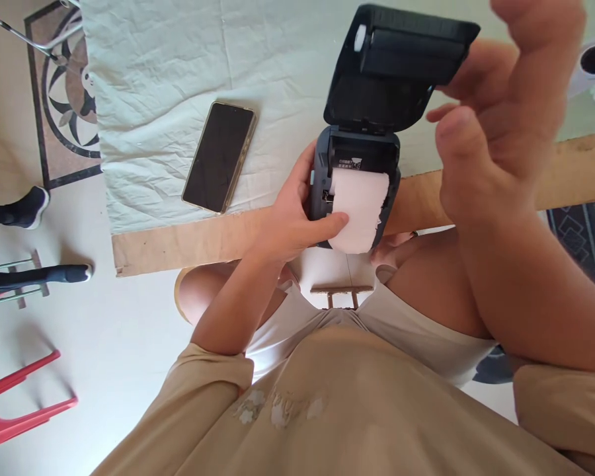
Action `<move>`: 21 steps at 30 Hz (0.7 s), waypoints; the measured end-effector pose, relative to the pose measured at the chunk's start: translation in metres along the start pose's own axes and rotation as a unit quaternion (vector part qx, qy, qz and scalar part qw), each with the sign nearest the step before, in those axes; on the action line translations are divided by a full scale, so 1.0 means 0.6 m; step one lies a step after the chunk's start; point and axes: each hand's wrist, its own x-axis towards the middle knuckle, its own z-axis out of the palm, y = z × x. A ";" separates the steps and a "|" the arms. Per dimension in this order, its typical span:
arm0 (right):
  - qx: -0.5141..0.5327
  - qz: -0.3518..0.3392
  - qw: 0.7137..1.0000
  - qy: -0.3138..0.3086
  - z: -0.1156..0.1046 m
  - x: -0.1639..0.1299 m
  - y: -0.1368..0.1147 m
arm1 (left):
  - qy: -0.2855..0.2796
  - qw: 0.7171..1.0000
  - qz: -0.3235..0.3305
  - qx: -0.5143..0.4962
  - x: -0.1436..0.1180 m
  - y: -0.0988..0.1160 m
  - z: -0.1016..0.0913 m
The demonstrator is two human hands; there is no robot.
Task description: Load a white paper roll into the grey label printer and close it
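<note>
At table edge, left hand [290,221] grip clamped on printer [354,178], thumb on paper roll [359,208], right hand [496,112] raised above, fingers apart.

A small white label [350,163] inside the open printer [357,172], above the paper roll [359,208], carries print too small to read.

Home room, patterned inlaid tile floor [64,86], cloth-covered table [168,79], red plastic chair [14,403], dark rug [582,241]
</note>
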 end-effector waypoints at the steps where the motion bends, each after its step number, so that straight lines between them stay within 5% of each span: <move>1: 0.011 -0.016 1.000 0.018 0.001 0.001 0.002 | 0.001 1.000 0.001 -0.003 0.002 -0.001 -0.001; 3: -0.022 -0.047 0.998 0.045 0.005 0.001 0.005 | 0.015 1.000 0.012 -0.014 0.007 -0.005 -0.002; 6: -0.049 -0.059 0.997 -0.014 0.009 -0.001 0.008 | 0.045 0.998 -0.009 -0.034 0.012 -0.014 -0.005; 10: 0.058 0.001 0.992 -0.117 0.018 -0.005 0.012 | 0.048 0.998 0.006 -0.049 0.013 -0.024 -0.009; 15: 0.203 0.086 0.950 -0.222 0.031 0.001 0.030 | 0.035 0.996 0.010 -0.085 0.016 -0.026 -0.007; 21: 0.229 0.066 0.947 -0.216 0.046 0.006 0.051 | 0.039 0.997 -0.013 -0.072 0.016 -0.004 0.011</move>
